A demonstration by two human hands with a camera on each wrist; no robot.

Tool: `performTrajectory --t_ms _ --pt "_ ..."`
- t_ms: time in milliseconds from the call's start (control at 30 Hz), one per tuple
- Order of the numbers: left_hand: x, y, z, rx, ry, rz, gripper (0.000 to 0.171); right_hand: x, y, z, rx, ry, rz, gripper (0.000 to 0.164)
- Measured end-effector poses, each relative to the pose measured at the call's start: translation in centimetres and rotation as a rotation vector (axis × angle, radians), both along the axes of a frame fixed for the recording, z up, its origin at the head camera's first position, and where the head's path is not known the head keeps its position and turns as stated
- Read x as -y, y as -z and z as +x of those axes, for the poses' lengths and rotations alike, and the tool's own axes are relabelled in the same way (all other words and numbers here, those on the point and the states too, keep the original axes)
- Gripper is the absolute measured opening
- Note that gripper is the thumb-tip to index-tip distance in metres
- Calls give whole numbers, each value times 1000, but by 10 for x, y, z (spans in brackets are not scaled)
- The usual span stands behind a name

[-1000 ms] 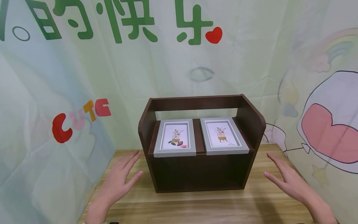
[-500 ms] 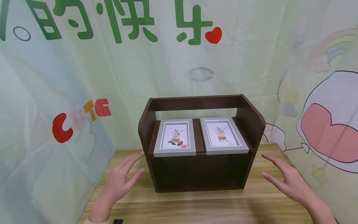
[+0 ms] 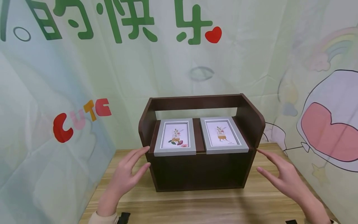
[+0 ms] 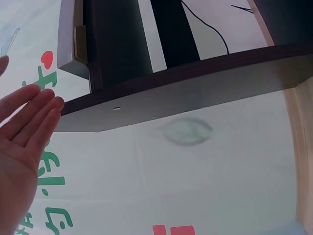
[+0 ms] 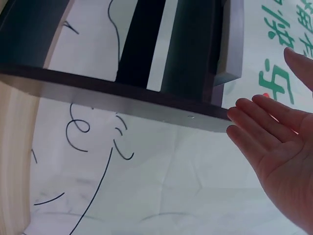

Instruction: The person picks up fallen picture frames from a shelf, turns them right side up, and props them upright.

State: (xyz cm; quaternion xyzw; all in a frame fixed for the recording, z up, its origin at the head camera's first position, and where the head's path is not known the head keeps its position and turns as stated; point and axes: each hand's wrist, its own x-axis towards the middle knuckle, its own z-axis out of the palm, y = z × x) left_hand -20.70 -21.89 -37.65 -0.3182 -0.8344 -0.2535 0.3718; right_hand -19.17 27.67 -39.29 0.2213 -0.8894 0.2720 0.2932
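A dark brown wooden shelf stands in the middle of the head view. Two silver-grey picture frames with flower prints lie on its upper board: the left picture frame and the right picture frame, their front edges jutting out a little. My left hand, fingers extended and thumb apart, is at the shelf's left side panel. My right hand mirrors it at the right side panel. Fingertips reach the panels' front edges on both sides; whether they touch I cannot tell. Both palms hold nothing.
The shelf rests on a wood-grain table. Behind and on both sides hangs a pale printed cloth with green characters, a red heart and coloured letters. Below the upper board, the shelf has an open-fronted compartment.
Both hands have moved inward, the left one rightward and the right one leftward, up to the shelf's sides. The shelf and the picture frames have stayed in place.
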Motion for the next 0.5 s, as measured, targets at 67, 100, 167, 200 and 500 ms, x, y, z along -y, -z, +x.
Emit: performTrajectory --t_ms 67,100,167,200,500 --pt "-3 -1 -1 4 -1 4 53 3 -3 0 -9 2 -3 66" --pt "-4 -2 -1 6 -4 5 53 4 -4 0 -15 -3 -7 66" --pt "-7 -3 -3 13 -14 8 53 8 -7 -2 -33 -9 -10 66" --pt "-8 -4 -3 7 -14 11 52 10 -9 -2 -45 -15 -11 66" --pt "-26 -13 -9 16 10 19 48 36 -26 -11 -56 -4 21 61"
